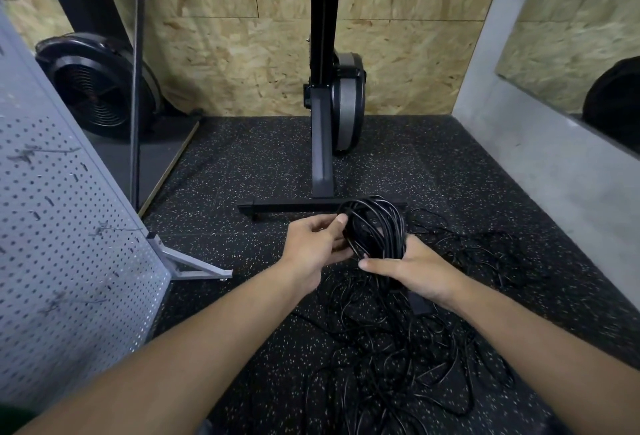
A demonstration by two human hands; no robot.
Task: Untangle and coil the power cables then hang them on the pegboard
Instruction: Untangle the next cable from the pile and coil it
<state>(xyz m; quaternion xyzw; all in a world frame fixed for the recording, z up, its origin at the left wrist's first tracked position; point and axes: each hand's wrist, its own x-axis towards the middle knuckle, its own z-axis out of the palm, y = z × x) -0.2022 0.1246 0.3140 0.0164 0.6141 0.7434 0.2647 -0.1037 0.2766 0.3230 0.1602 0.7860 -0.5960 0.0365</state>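
Note:
A coil of black power cable (379, 226) stands up between my two hands above the floor. My right hand (415, 271) grips the bottom of the coil, thumb pointing left across its loops. My left hand (318, 244) pinches a strand at the coil's left side between thumb and fingers. A tangled heap of black cables (398, 358) lies on the speckled rubber floor below and to the right, with a black power brick (419, 303) partly hidden under my right wrist. The grey pegboard (62, 261) with hooks stands at the left.
An upright rowing machine (332, 105) with a T-shaped foot (294, 207) stands just behind the coil. The pegboard's grey stand leg (194, 266) juts out onto the floor. A black fan wheel (93, 88) sits at back left; a concrete ledge (554, 164) runs along the right.

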